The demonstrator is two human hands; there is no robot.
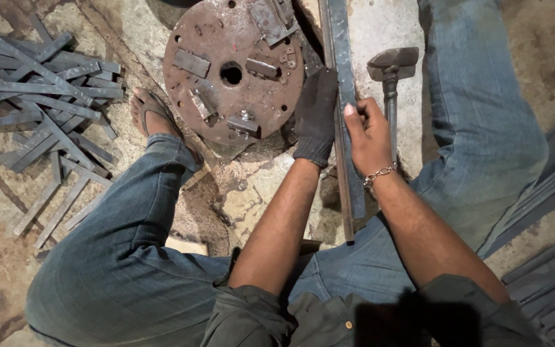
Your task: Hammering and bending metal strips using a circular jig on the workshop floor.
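Observation:
A long grey steel bar (342,58) runs along the floor between my knees. My left hand (316,115), in a dark glove, lies flat against the bar's left side with its fingers stretched out. My bare right hand (369,136), with a chain bracelet on the wrist, is curled over the bar, thumb pressed on its edge. A hammer (391,67) lies just right of that hand, its handle touching my knuckles. A rusty round steel plate (232,109) with a centre hole and welded blocks lies beyond my left hand.
A heap of several flat steel strips (40,103) lies at the far left. My sandalled foot (152,115) rests beside the plate. More long steel sections (547,193) lie at the right edge. The floor is rough, stained concrete.

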